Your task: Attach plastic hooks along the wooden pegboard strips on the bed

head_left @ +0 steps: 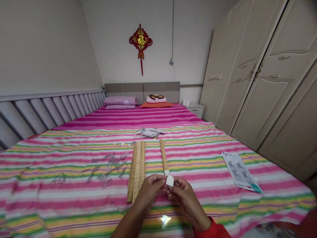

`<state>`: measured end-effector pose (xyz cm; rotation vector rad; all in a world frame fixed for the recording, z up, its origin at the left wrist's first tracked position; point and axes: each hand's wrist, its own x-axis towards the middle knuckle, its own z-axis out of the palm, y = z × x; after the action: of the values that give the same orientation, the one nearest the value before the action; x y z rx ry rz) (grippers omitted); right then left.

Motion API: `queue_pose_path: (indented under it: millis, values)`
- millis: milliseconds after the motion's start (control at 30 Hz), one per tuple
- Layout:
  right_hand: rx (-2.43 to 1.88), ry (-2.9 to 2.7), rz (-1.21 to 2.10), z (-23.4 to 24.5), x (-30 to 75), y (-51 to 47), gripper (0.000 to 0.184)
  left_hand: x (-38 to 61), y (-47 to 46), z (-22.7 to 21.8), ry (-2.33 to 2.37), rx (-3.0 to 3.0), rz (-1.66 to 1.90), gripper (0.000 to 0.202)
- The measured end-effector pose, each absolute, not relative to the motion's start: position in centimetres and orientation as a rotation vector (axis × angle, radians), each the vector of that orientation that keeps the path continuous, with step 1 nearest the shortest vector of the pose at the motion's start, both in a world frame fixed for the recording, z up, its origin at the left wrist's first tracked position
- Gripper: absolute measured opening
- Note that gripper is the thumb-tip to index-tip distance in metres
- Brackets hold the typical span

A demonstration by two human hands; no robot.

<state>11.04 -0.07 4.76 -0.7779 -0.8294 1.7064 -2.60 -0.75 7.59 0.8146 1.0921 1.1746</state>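
Both hands meet over the near part of a striped bed. My left hand [151, 187] and my right hand [184, 195] pinch a small white piece [169, 180] between their fingertips. That piece sits at the near end of a single pegged wooden strip [163, 157] lying on the sheet. Just left of it lies a pair of wooden pegged strips [137, 168] side by side. Several clear plastic hooks [109, 167] are scattered further left.
A white printed sheet [240, 172] lies at the right on the striped bedsheet [74, 198]. A pile of small packets [150, 132] sits mid-bed, pillows [120, 101] beyond. Wardrobe doors [267, 82] line the right side; a padded rail [44, 110] runs along the left.
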Motion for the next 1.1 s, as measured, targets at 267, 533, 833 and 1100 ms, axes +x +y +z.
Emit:
queue_pose_path:
  millis: [267, 533, 833, 1100]
  values:
    - [-0.876, -1.048, 1.401, 4.9, 11.3, 0.5, 0.025, -1.4, -1.0, 5.8, 1.14, 1.018, 1.311, 0.047]
    - [-0.944, -1.196, 1.218, 5.6, 11.1, -0.3, 0.024, -1.5, -1.4, 6.4, 1.16, 1.1, 1.311, 0.035]
    - [-0.85, -1.05, 1.533, 6.8, 12.5, 0.1, 0.029, -2.2, -1.8, 6.1, 1.077, 1.053, 1.238, 0.04]
    - [-0.832, -1.101, 1.499, 6.1, 12.2, 0.1, 0.031, -2.3, -1.9, 7.0, 1.255, 1.077, 1.287, 0.035]
